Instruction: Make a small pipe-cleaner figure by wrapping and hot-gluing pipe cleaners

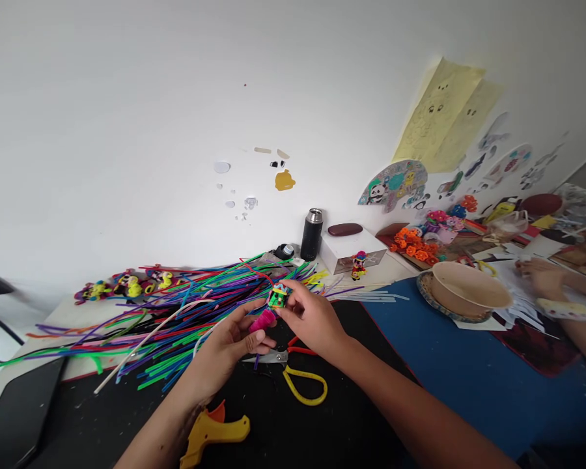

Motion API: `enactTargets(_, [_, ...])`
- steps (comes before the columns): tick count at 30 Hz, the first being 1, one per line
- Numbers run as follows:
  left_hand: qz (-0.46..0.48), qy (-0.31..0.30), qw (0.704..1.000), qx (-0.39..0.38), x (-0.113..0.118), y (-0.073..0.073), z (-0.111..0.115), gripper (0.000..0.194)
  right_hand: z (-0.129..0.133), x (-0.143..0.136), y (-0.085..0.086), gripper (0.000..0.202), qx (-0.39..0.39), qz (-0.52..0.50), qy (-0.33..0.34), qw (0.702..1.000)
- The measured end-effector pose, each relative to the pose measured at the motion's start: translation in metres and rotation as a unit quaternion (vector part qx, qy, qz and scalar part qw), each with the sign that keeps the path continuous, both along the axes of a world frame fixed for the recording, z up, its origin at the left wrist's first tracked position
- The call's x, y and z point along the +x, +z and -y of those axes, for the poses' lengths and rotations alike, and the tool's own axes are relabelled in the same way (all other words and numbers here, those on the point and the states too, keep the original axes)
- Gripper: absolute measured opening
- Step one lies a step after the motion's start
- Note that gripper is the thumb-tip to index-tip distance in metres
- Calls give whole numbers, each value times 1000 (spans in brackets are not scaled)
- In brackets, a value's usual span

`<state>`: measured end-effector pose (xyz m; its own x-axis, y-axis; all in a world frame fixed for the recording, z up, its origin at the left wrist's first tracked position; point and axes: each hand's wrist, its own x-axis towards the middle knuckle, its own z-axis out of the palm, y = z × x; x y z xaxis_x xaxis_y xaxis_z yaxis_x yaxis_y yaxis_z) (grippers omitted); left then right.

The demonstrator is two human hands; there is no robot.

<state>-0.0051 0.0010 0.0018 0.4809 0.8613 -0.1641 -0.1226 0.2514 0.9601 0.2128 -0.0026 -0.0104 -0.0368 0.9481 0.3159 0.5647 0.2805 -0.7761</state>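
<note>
Between my hands is a small pipe-cleaner figure [278, 297] with a green, multicoloured head and a bright pink body. My left hand [234, 335] is closed round the pink lower part. The fingers of my right hand [308, 317] pinch the head from the right side. Just below the hands lie scissors [306, 389] with one yellow and one red handle, blades pointing left. A yellow glue gun [215, 433] with an orange trigger rests by my left forearm. Behind the hands spreads a large heap of coloured pipe cleaners [176, 326].
A black thermos [312, 236] and a white box [354, 251] stand by the wall, a finished small figure [358, 266] before the box. More figures [127, 284] lie at left. A beige bowl [469, 290] sits right, near another person's hand [542, 277]. Orange flowers [415, 244] stand behind.
</note>
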Motion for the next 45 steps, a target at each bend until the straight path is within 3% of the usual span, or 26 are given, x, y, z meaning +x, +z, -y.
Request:
enactTargets(10, [-4, 16, 1000, 13, 1, 3, 2, 76, 6, 0, 5, 53, -15, 11, 21, 1000])
enactTargets(17, [26, 42, 999, 13, -1, -5, 1, 67, 10, 2, 7, 52, -74, -104, 58, 990])
enactTargets(23, [75, 37, 996, -38, -1, -2, 4, 68, 12, -1, 13, 44, -80, -227, 63, 969])
enactTargets(26, [76, 33, 995, -54, 0, 0, 5, 69, 13, -4, 16, 41, -70, -245, 55, 965])
enactTargets(32, [89, 28, 994, -58, 4, 5, 7, 49, 16, -4, 16, 37, -63, -251, 47, 965])
enactTargets(45, [120, 11, 989, -81, 6, 9, 10, 45, 14, 1, 25, 43, -91, -355, 25, 930])
